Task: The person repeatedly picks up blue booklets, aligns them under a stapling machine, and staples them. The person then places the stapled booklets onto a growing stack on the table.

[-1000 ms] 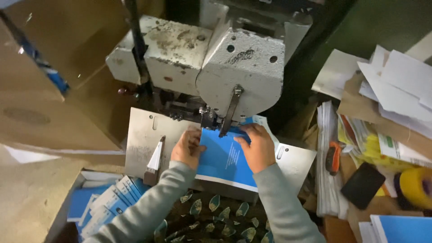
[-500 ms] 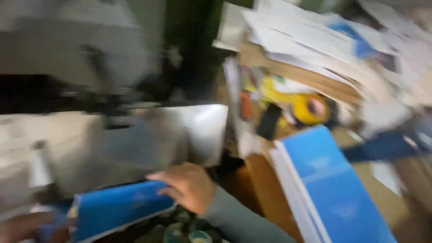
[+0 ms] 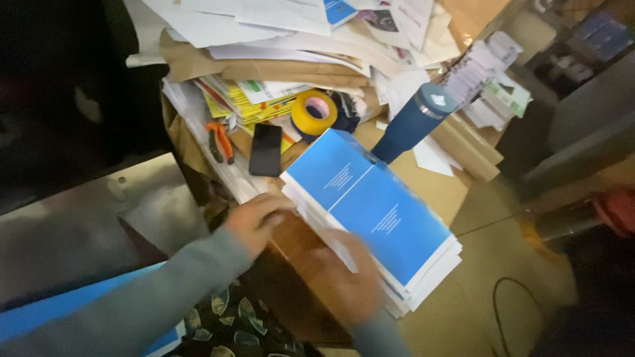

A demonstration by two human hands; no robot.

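Nearest the camera, the right hand (image 3: 350,277) is motion-blurred against the near edge of the tall stack of blue-covered, white-edged paper booklets (image 3: 374,211); whether its fingers close on anything I cannot tell. Left of the stack, the left hand (image 3: 256,220) rests half-curled at the stack's near-left corner, holding nothing visible. The stack looks squared and many booklets deep, so much piling seems done. Behind the stack stand a black phone (image 3: 266,149), a yellow tape roll (image 3: 315,111) and a dark-blue tumbler (image 3: 413,122).

The right hand (image 3: 354,281) is motion-blurred at the stack of blue sheets (image 3: 374,211), so its grip is unreadable; the blue sheet (image 3: 59,307) runs off the left edge.
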